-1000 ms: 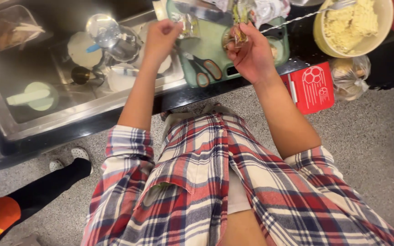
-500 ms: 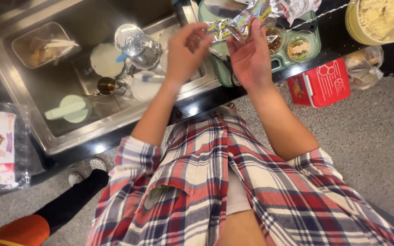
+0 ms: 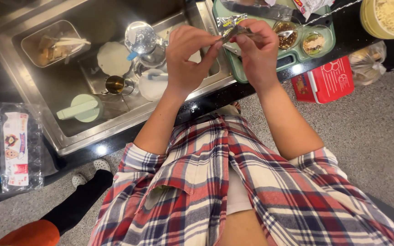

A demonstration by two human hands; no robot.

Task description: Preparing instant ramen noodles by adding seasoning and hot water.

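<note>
1. Steel sink [image 3: 37, 98] fills the upper left, the largest thing we look down on; in it lie a clear tub [image 3: 53, 43] of scraps, a white lid [image 3: 114, 58], a glass lid [image 3: 141, 37], a small brass cup [image 3: 114, 84] and a pale green lid [image 3: 83, 108].
2. Our plaid shirt [image 3: 233, 191] takes up the lower middle, sleeves rolled above the elbows.
3. A green tray [image 3: 292, 58] sits on the black counter to the right of the sink, with a dark sauce and a paler one in two round wells.
4. A red box [image 3: 327, 81] lies on the speckled floor just below the counter edge, a knotted clear bag [image 3: 366, 64] beside it.
5. A yellow bowl [image 3: 388, 18] of noodles shows at the top right corner.
6. A clear packet [image 3: 19, 148] with printed labels rests on the counter at far left.
7. Another person's dark leg and white shoe [image 3: 97, 166] stand at lower left.
8. Our left hand [image 3: 185, 61] and right hand [image 3: 258, 54] meet above the sink's right edge and the tray's left edge.
9. A silver sachet [image 3: 231, 28] is pinched between them: the left thumb and forefinger close on its left part, the right fingertips close on its right end, so it spans the gap between both hands, crumpled and held clear of the tray.
</note>
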